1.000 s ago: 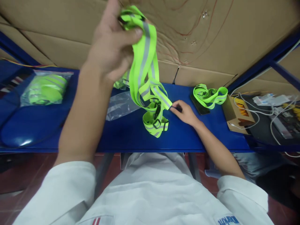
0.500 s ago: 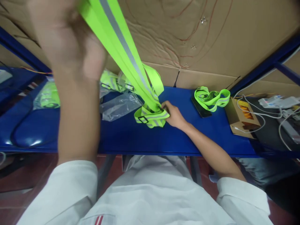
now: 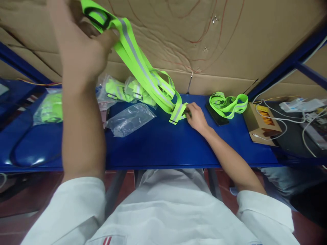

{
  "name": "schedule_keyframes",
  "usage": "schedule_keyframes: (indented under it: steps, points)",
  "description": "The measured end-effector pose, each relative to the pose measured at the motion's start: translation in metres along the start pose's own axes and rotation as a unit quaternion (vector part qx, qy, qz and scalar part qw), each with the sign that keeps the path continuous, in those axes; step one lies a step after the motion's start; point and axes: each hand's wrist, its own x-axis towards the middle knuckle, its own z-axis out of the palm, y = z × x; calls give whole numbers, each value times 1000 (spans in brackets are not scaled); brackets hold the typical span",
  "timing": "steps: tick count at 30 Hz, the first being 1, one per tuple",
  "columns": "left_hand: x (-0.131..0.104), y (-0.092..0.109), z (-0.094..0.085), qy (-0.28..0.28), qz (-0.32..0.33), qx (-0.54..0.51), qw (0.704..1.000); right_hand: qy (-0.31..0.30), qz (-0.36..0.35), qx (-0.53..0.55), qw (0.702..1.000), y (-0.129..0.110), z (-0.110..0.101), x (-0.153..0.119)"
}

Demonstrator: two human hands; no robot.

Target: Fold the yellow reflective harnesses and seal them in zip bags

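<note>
Neon-green reflective straps (image 3: 139,63) with a grey stripe stretch between my two hands. My left hand (image 3: 85,44), blurred and raised high at the upper left, is closed on their top end, close to a black buckle (image 3: 98,17). Over the table, my right hand (image 3: 196,117) pinches the lower end, where a short end of strap hangs down. Below the straps lies an empty clear plastic bag (image 3: 131,119). Behind it are bagged green straps (image 3: 116,89) with black buckles.
On the blue table (image 3: 158,149), a loosely coiled green strap (image 3: 228,103) rests partly on a black phone (image 3: 218,117). Right of it stand a cardboard box (image 3: 262,124) and tangled white cables. Another bagged strap (image 3: 51,107) lies left of my left forearm. A cardboard panel (image 3: 230,64) rises behind.
The bunched strap at my right hand has unfolded and lengthened toward my left hand. A buckle now shows at my left hand. My right hand has shifted slightly right.
</note>
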Motion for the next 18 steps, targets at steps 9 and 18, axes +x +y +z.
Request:
schedule_keyframes:
  steps: [9,18]
  points:
    - [-8,13,-12,-232,-193,26,953,-25,-21,9,999,10,5,1]
    - [-25,-19,25,-419,-100,11,902,-74,-34,-57,995,6,6,-4]
